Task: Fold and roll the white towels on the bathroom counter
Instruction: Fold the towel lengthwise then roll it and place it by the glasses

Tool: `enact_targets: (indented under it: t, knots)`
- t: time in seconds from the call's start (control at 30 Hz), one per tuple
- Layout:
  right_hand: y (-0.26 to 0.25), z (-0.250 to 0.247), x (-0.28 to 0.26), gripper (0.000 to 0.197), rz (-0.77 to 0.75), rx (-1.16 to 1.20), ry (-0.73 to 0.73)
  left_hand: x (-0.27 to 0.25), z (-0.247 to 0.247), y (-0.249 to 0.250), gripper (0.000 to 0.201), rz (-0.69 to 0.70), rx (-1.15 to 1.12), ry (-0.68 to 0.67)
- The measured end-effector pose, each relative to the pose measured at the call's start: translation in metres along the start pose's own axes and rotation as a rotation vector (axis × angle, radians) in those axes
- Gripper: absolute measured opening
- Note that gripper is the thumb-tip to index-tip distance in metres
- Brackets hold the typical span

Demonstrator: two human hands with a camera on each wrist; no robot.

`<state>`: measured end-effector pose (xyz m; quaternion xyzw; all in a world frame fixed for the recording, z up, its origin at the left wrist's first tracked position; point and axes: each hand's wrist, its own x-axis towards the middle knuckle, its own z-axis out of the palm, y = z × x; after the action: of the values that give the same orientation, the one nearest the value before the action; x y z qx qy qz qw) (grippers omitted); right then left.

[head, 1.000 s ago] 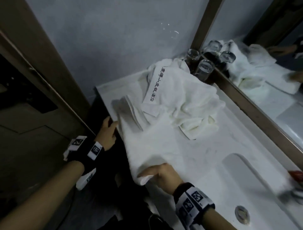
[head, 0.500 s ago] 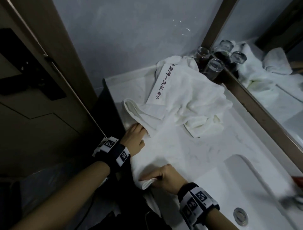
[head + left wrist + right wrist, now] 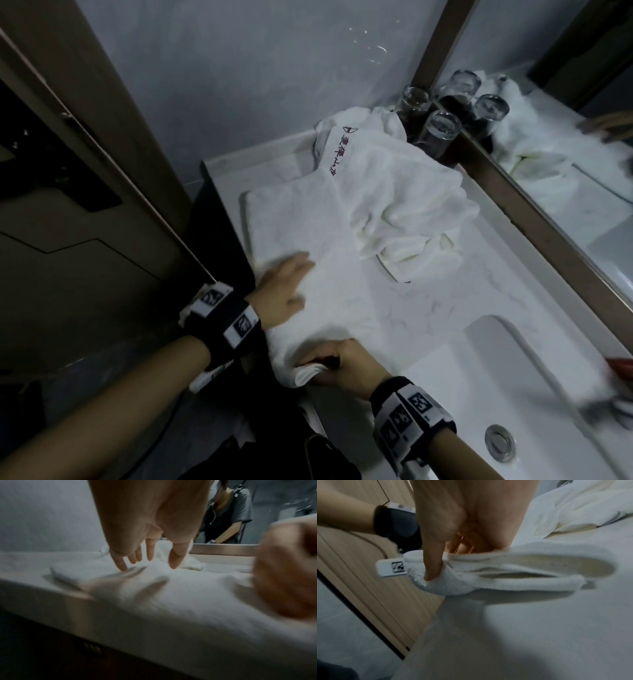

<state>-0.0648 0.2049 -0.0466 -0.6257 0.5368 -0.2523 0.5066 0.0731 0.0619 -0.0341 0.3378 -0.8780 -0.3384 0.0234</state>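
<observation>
A folded white towel (image 3: 301, 219) lies flat along the left part of the white counter (image 3: 445, 315), reaching its front edge. My left hand (image 3: 286, 282) lies on it with fingers straight and spread (image 3: 149, 555), palm down near the counter's left edge. My right hand (image 3: 339, 363) pinches the towel's near end (image 3: 488, 574), thumb on top, the folded layers gaping slightly above the counter. Behind them sits a crumpled pile of white towels (image 3: 404, 205), one with a printed band of dark characters (image 3: 337, 150).
Several drinking glasses (image 3: 438, 133) stand in the back corner against the mirror (image 3: 582, 154). A sink basin (image 3: 534, 394) with a metal drain (image 3: 500, 438) takes up the right of the counter. A wooden door (image 3: 85, 222) stands close on the left.
My left hand let go of the towel's far fold and now lies flat, fingers spread, on the towel. The folded part has dropped flat. My right hand keeps pinching the near end.
</observation>
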Motion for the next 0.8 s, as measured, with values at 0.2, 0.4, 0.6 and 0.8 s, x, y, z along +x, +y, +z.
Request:
enact_targets:
  t: [0.2, 0.4, 0.6, 0.8]
  knots:
    - [0.004, 0.001, -0.012, 0.024, 0.051, -0.223, 0.215, -0.067, 0.050, 0.023, 0.054, 0.008, 0.048, -0.123]
    - [0.007, 0.005, -0.024, 0.031, 0.065, -0.184, 0.244, -0.083, 0.063, 0.042, 0.062, -0.042, 0.200, -0.192]
    - [0.022, 0.001, -0.051, 0.066, -0.057, -0.672, 0.148, -0.099, 0.069, 0.035, 0.046, 0.045, 0.031, -0.004]
    - [0.031, -0.020, -0.076, 0.048, -0.047, -0.642, 0.223, -0.122, 0.083, 0.023, 0.047, 0.023, -0.211, 0.124]
